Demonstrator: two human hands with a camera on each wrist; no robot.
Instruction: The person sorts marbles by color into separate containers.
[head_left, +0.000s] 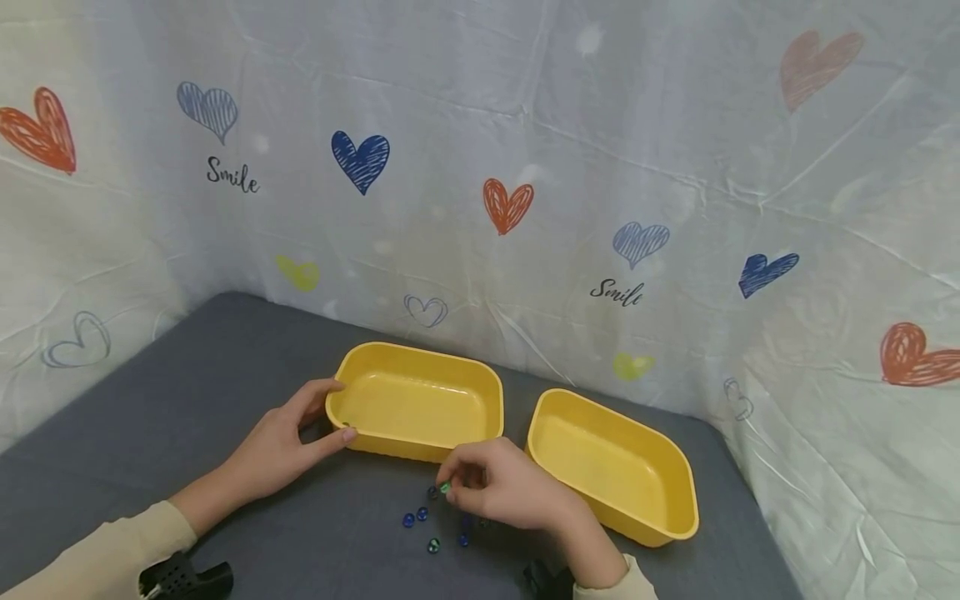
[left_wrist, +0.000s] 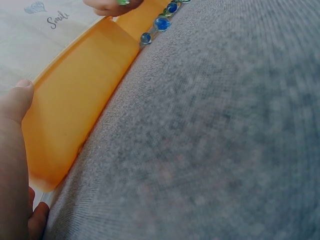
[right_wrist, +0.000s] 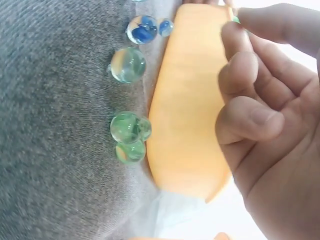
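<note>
My left hand (head_left: pixel 277 446) holds the left end of a yellow plastic tub (head_left: pixel 420 356), the thumb at its near rim and the fingers on its end. In the left wrist view that tub's side wall (left_wrist: pixel 75 100) fills the space beside the thumb. Between thumb and index finger, my right hand (head_left: pixel 513 487) pinches a green marble (head_left: pixel 445 487) close to the tub's near right corner. Below that hand, loose blue and green marbles lie on the grey cloth, among them a blue marble (head_left: pixel 408 520) and a green marble (head_left: pixel 433 546). The right wrist view shows clear green marbles (right_wrist: pixel 125 127) clustered together.
A second yellow tub (head_left: pixel 686 500) stands to the right, partly behind my right hand and angled away from the first. Grey cloth (head_left: pixel 315 533) covers the table. A white curtain (head_left: pixel 450 100) printed with hearts hangs behind.
</note>
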